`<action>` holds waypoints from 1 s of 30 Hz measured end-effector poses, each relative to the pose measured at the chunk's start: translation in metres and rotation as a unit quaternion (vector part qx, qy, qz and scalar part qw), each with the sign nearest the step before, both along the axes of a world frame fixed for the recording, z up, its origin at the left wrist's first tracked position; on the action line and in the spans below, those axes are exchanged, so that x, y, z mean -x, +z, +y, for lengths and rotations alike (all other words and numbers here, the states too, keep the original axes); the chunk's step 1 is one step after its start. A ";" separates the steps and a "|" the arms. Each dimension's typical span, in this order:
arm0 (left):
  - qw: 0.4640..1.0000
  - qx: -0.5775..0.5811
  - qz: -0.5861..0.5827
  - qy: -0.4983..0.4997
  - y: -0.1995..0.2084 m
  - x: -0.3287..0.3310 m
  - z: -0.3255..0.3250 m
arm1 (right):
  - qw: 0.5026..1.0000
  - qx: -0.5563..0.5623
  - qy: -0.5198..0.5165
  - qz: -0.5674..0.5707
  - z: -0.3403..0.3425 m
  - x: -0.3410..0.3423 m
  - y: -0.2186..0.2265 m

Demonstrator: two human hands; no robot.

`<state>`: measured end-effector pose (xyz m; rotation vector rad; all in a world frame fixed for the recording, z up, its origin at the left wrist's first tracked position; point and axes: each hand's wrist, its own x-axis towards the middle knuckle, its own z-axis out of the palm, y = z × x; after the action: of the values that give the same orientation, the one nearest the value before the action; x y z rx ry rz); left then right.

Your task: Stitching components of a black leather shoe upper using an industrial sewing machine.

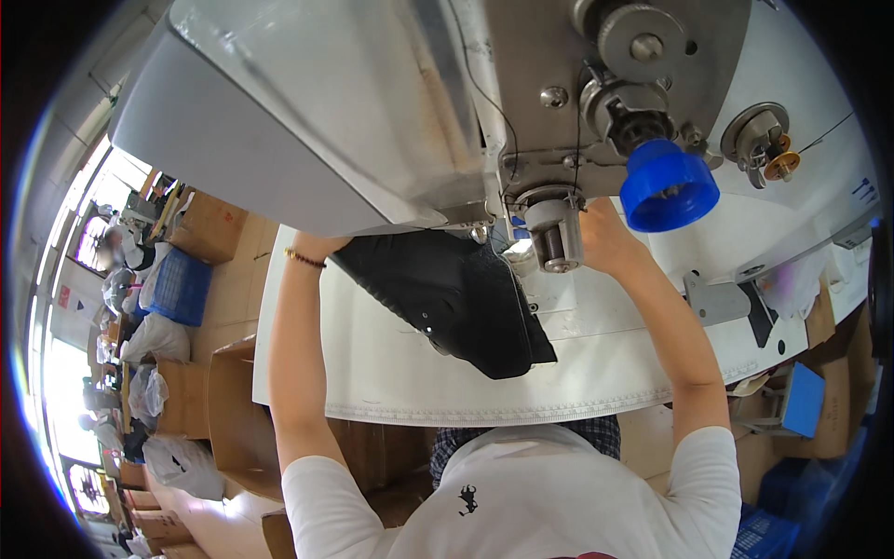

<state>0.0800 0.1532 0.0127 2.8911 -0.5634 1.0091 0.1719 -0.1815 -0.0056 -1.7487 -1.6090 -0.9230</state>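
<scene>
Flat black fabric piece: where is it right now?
In the head view, the flat black fabric piece lies near the centre on the white tabletop, its upper left end at the partly hidden left hand.

There are two forearms (300, 373), one beaded bracelet (305, 259) at left, one black workpiece (447, 298), one sewing machine (251, 130), one blue cap (669, 186) and one bench (372, 377).

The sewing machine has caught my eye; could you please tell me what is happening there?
A person has both hands at the sewing machine. The left hand is at the far left end of a black piece, which lies on the white tabletop. The right hand is right of the black piece; the machine partly hides both hands, so neither grip is clear.
</scene>
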 end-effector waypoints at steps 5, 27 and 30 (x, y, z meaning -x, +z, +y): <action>0.992 -0.078 0.050 0.082 0.002 0.014 -0.005 | 1.000 -0.002 0.008 -0.001 -0.005 0.002 0.004; 0.997 -0.061 -0.013 0.050 0.001 0.010 -0.015 | 0.999 -0.039 -0.018 0.018 -0.002 0.004 -0.003; 0.986 0.052 0.044 0.149 0.010 0.043 -0.078 | 0.995 -0.021 -0.049 0.080 -0.010 0.013 0.000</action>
<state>0.0369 0.0747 0.0225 2.9636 -0.0692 0.8990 0.1593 -0.1912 -0.0052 -1.8369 -1.4048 -0.8327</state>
